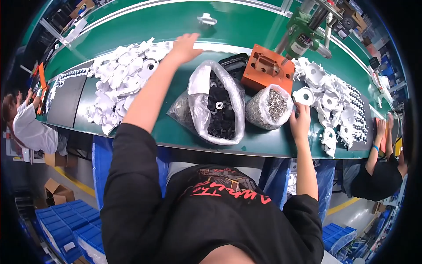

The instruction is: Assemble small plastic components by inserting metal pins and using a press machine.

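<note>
My left hand [187, 47] reaches out over the table's far edge with its fingers apart and nothing in them. Beyond it, a small white plastic part [206, 20] lies on the green conveyor belt [246, 27]. At the right, my right hand [301, 119] has its fingers closed at the near edge of a white plastic part with a round hole [304, 96]. Beside that hand stands a clear bag of metal screws [277, 105]. Between my arms sits a larger clear bag of black parts [220, 112], with a pale ring on top of them.
An orange fixture block [269, 68] stands under a green press [301, 37]. White parts are heaped at left [125, 81] and right [329, 99]. A black tray [235, 62] lies behind the bags. Co-workers sit at both sides [33, 125] [373, 169]; blue crates [66, 220] stand lower left.
</note>
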`<action>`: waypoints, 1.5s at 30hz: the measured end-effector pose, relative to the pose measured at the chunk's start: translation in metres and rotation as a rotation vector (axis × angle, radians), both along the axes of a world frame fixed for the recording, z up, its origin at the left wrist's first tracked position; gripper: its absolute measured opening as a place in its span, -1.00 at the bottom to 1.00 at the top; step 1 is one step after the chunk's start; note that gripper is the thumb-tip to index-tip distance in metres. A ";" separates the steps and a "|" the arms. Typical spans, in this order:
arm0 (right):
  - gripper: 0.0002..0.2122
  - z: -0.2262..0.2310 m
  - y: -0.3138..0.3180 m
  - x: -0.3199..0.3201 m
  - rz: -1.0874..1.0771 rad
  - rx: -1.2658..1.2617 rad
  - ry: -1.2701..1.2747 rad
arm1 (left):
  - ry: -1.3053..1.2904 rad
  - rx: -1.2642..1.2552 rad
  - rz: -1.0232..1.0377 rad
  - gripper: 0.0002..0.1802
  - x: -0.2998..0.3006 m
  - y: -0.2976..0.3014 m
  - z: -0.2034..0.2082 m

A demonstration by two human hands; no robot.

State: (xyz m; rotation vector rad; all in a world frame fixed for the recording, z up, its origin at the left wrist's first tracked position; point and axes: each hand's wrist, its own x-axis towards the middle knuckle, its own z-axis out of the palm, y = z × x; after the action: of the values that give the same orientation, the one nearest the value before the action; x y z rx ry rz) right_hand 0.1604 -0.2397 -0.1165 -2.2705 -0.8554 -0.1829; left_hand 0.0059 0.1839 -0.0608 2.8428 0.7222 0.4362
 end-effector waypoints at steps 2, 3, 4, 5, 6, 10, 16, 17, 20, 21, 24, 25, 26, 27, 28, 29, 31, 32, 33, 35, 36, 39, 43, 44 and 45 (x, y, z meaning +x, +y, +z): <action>-0.72 0.006 0.005 0.005 -0.041 0.000 -0.179 | 0.186 0.095 0.134 -0.34 -0.051 0.033 0.002; -0.71 0.007 0.004 0.010 -0.079 -0.034 -0.338 | 0.254 0.077 0.202 -0.33 -0.069 0.032 0.017; -0.63 0.007 0.004 0.014 -0.146 -0.117 -0.355 | 0.324 0.061 0.271 -0.32 -0.090 0.026 0.037; -0.57 0.011 0.010 0.013 -0.160 -0.184 -0.386 | 0.263 0.050 0.299 -0.34 -0.118 0.028 0.048; -0.50 0.013 0.015 0.011 -0.181 -0.256 -0.418 | 0.203 0.037 0.319 -0.37 -0.141 0.030 0.052; -0.58 -0.011 0.020 0.022 -0.160 -0.479 -0.367 | 0.158 0.107 0.312 -0.48 -0.197 0.015 0.050; -0.68 0.003 0.024 0.024 -0.088 -0.250 -0.315 | 0.017 0.123 0.281 -0.71 -0.213 0.011 0.016; -0.67 0.005 0.022 0.020 -0.085 -0.169 -0.271 | 0.012 0.119 0.276 -0.71 -0.212 0.012 0.015; -0.66 0.003 0.011 0.009 -0.114 -0.149 -0.267 | 0.002 0.050 0.223 -0.72 -0.212 0.013 0.017; -0.62 0.004 0.005 0.006 -0.099 -0.193 -0.284 | 0.002 0.048 0.216 -0.72 -0.214 0.012 0.018; -0.51 0.017 -0.003 -0.014 -0.101 -0.233 -0.159 | -0.032 0.060 0.162 -0.73 -0.220 0.017 0.017; -0.48 0.025 -0.002 -0.023 -0.071 -0.288 -0.168 | -0.066 0.113 0.181 -0.74 -0.221 0.016 0.016; -0.46 0.031 -0.003 -0.029 -0.043 -0.343 -0.179 | -0.105 0.167 0.198 -0.74 -0.221 0.016 0.015; -0.42 0.030 -0.005 -0.030 -0.022 -0.406 -0.200 | -0.183 0.180 0.146 -0.74 -0.220 0.020 0.007; -0.43 0.030 -0.008 -0.032 -0.023 -0.428 -0.207 | -0.190 0.177 0.135 -0.74 -0.220 0.021 0.004; -0.43 0.031 -0.009 -0.034 -0.023 -0.447 -0.213 | -0.197 0.172 0.153 -0.73 -0.221 0.019 0.004; -0.49 0.035 -0.012 -0.032 -0.025 -0.468 -0.172 | -0.208 0.169 0.162 -0.73 -0.219 0.024 0.002; -0.55 0.033 -0.014 -0.030 -0.001 -0.480 -0.180 | -0.277 0.154 0.126 -0.72 -0.219 0.027 0.001; -0.61 0.033 -0.017 -0.028 0.023 -0.491 -0.188 | -0.346 0.139 0.089 -0.70 -0.218 0.029 0.001; -0.63 0.035 -0.023 -0.026 -0.018 -0.382 -0.116 | -0.333 -0.035 0.178 -0.69 -0.215 0.027 0.012; -0.65 0.035 -0.025 -0.026 -0.052 -0.273 -0.044 | -0.314 -0.211 0.272 -0.67 -0.213 0.025 0.018; -0.71 0.047 -0.033 -0.031 -0.086 -0.183 0.044 | -0.451 -0.343 0.283 -0.63 -0.208 0.027 0.025; -0.75 0.040 -0.052 -0.022 -0.070 -0.111 -0.103 | -0.555 -0.418 0.282 -0.66 -0.206 0.032 0.027; -0.77 0.037 -0.057 -0.017 -0.050 -0.083 -0.187 | -0.709 -0.472 0.223 -0.68 -0.202 0.029 0.026; -0.77 0.036 -0.061 -0.013 -0.051 -0.083 -0.188 | -0.862 -0.526 0.162 -0.69 -0.198 0.025 0.026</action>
State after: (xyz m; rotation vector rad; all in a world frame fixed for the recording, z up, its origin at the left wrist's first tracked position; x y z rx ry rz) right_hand 0.1473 -0.3007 -0.0804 -2.3818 -0.9166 -0.3954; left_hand -0.1924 0.2094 -0.0350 1.8454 0.7220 1.1796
